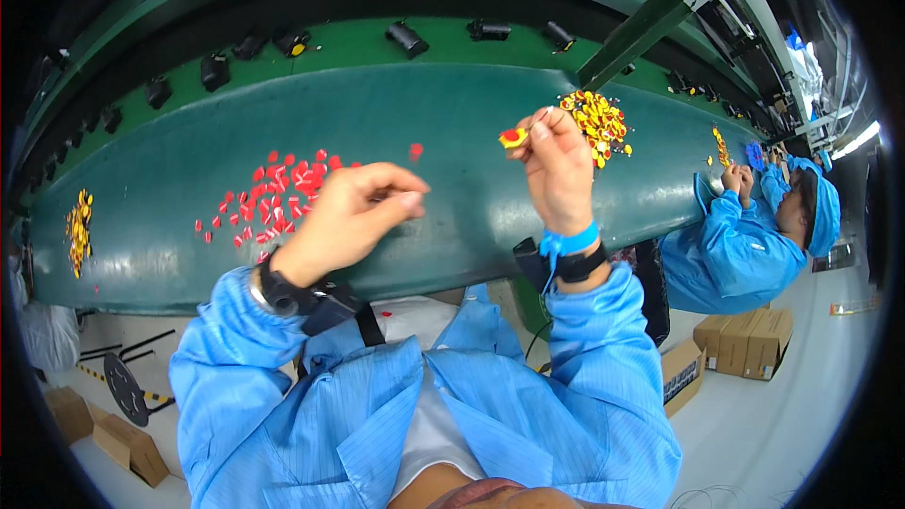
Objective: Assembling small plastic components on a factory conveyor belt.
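In the head view, the right hand (561,174) is raised above the green tabletop (462,108), and its fingers pinch a small yellow-and-red piece (513,138), just to the left of a heap of yellow-and-red parts (598,121). The left hand (351,215) is near the scattered red pieces (278,190), with fingers curled and thumb close to them; whether something small is between them, I cannot tell. Another yellow pile (79,231) lies at the far left. At right, a co-worker (731,259) in blue clothing is beside the tabletop.
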